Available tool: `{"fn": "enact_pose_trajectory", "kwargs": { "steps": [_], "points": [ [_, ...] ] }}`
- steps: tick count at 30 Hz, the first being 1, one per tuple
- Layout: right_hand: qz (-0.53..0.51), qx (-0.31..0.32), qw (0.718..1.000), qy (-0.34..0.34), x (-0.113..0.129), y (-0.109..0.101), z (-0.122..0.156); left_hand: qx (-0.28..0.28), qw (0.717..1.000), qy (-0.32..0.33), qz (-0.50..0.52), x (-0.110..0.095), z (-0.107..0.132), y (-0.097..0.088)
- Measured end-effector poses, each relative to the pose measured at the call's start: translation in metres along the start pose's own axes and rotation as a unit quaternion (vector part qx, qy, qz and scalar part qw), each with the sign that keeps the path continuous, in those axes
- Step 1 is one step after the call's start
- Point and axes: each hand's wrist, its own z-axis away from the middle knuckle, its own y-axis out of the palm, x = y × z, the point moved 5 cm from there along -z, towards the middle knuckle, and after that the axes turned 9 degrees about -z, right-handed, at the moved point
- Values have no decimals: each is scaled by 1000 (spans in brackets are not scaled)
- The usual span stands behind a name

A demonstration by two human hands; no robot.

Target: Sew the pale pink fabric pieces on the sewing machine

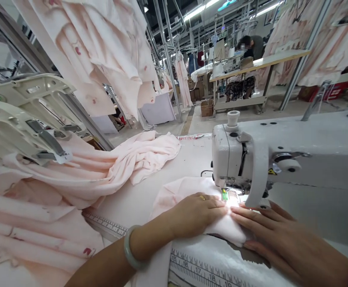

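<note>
My left hand (196, 213) lies flat, fingers together and stretched out, on a piece of pale pink fabric (176, 191) at the sewing machine's needle (226, 195). A ring sits on one finger and a pale green bangle (130, 249) on the wrist. My right hand (269, 231) rests flat on the same fabric, fingers spread, just right of the needle under the white sewing machine head (242, 159). The fingertips of both hands almost meet beneath the lit presser foot.
A heap of pink garments (81, 175) covers the table's left side. A printed ruler (204, 271) runs along the table's front edge. A white plastic rack (21, 115) stands at left. More pink garments hang overhead. A person sits at a far workstation (246, 52).
</note>
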Motion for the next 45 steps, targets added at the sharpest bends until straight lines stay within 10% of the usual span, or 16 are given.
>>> {"fn": "enact_pose_trajectory", "kwargs": {
  "steps": [20,31,45],
  "points": [
    [17,27,998,51,-13,10,17,-23,999,27,29,33,-5,7],
    [17,28,999,-23,11,-7,-2,-8,1000,-11,-27,-4,13,5],
    [-8,-3,998,61,-14,5,11,-69,997,25,33,34,-4,7]
  ]
}}
